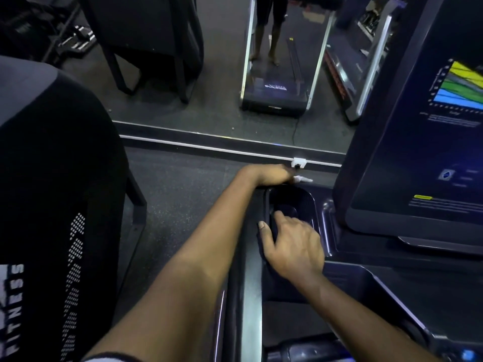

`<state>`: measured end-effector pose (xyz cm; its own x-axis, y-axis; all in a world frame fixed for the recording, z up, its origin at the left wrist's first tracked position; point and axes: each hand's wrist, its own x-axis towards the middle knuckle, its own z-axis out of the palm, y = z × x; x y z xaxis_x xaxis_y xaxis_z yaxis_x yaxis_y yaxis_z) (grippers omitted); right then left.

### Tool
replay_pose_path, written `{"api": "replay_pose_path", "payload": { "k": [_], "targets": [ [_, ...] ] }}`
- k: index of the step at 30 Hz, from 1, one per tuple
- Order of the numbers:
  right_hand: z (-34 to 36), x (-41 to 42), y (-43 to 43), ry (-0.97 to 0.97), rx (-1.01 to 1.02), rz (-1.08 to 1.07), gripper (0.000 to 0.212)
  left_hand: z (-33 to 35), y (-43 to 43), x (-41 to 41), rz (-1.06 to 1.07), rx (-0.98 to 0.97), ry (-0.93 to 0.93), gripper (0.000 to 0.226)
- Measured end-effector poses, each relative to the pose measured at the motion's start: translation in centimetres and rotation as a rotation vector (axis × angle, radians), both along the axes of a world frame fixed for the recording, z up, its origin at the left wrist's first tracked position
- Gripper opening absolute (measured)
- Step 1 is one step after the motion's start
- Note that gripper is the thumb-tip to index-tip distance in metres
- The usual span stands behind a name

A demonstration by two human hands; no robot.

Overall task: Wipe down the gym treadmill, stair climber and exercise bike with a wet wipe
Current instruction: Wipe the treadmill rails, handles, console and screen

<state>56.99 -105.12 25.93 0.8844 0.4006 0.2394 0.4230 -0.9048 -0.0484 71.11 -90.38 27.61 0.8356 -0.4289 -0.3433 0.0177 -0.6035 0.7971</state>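
Apparently early in task | left hand [266,175] clenched on wet wipe [303,179] at far corner of treadmill console [325,226] | right hand [294,240] lay loose-fingered over cup holder [300,198] | stair climber, exercise bike judged not yet wiped

left hand [266,175] holds white wipe [303,179] on far rim of cup holder [305,198]. right hand [294,240] rests on near rim, fingers dipping inside. lit console screen [431,152] right.

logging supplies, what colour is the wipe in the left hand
White wipe poking out from the left hand, head view.
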Motion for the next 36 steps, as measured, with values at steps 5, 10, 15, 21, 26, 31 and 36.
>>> {"api": "replay_pose_path", "payload": {
  "k": [5,10,15,21,26,31,36],
  "targets": [
    [-0.3,0.1,-0.1,0.006,0.044,-0.017,0.04,-3.0,2.7,-8.5,0.43,-0.264,-0.196,0.039],
    [-0.4,-0.1,-0.5,0.006,0.194,0.0,0.029,-4.4,-0.4,-17.5,0.668,-0.214,-0.356,0.045],
    [0.2,-0.4,-1.2,0.109,0.454,0.078,0.038,-3.6,-3.4,-23.9,0.639,-0.006,-0.416,0.051],
    [1.4,-3.2,-3.0,0.162,0.716,0.389,0.04,-2.4,-4.9,-28.3,0.832,-0.4,-0.425,0.073],
    [-0.1,-5.9,-2.1,0.261,0.052,0.697,0.063,-2.8,-6.1,-29.6,1.178,-0.209,-0.405,0.067],
    [2.1,2.5,1.9,0.306,-0.187,0.457,0.063,-2.6,-6.4,-28.7,1.241,0.076,-0.294,0.05],
    [0.7,2.1,2.9,0.34,-0.166,0.392,0.072,-2.5,-6.5,-28.5,1.222,0.229,-0.296,0.038]
  ]
}}
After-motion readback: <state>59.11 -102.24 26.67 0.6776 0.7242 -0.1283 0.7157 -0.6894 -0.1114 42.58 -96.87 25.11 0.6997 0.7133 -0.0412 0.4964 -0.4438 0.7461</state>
